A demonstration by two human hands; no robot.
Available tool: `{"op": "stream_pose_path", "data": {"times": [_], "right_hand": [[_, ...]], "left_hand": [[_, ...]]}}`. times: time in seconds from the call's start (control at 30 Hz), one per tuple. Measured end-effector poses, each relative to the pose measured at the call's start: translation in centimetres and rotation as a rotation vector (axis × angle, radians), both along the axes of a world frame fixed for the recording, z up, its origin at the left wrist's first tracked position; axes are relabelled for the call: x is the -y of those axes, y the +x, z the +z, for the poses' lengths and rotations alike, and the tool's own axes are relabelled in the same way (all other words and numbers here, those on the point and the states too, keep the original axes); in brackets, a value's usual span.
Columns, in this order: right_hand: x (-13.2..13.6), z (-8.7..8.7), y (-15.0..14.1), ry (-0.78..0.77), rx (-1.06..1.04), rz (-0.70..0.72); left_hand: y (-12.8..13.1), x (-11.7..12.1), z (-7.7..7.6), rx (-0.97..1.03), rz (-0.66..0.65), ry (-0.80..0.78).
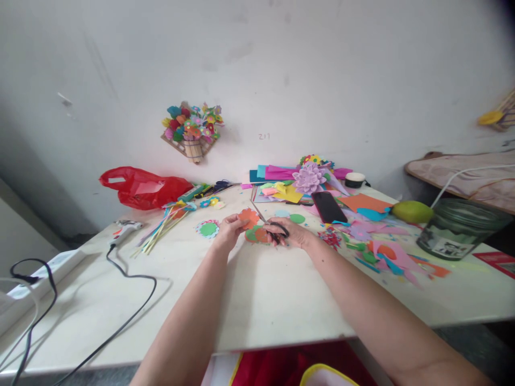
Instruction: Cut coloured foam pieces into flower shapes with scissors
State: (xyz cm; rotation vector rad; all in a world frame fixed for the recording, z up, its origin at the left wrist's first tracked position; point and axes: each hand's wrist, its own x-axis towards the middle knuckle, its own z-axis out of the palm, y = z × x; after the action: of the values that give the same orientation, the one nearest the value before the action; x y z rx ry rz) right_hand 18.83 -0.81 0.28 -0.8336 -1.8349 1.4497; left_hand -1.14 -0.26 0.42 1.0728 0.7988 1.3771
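My left hand point(230, 229) pinches an orange flower-shaped cutout point(249, 216) by its left side. A pair of scissors point(260, 214) with dark handles is in my right hand point(293, 231), its fingers closed around the loops. The blades point up and left, close to the cutout's right edge; whether they touch it I cannot tell. Beneath my hands lie green and orange cut pieces point(255, 234). Left of my left hand rests a layered flower point(208, 229) with a green centre. Pale blue and green ovals point(297, 219) lie just beyond my right hand.
A glue gun point(127, 230) with a trailing cord and a power strip point(48, 273) occupy the left. A red plastic bag point(147, 187) and thin sticks point(164, 230) lie behind. Rightward are a phone point(329, 207), colourful scraps point(396, 257), a green fruit point(412, 212) and a glass jar point(462, 230).
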Motion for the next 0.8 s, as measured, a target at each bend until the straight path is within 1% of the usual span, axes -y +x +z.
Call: {"op": "stream_pose_path", "data": {"times": [0.27, 0.43, 0.8], "right_hand": [[0.2, 0.6, 0.5, 0.037, 0.087, 0.007], [0.3, 0.9, 0.5, 0.071, 0.128, 0.036], [0.4, 1.2, 0.6, 0.04, 0.122, 0.07]], "left_hand": [[-0.4, -0.2, -0.3, 0.016, -0.039, -0.001], [-0.6, -0.3, -0.5, 0.008, -0.083, 0.0], [-0.8, -0.2, -0.6, -0.011, -0.122, -0.004]]}}
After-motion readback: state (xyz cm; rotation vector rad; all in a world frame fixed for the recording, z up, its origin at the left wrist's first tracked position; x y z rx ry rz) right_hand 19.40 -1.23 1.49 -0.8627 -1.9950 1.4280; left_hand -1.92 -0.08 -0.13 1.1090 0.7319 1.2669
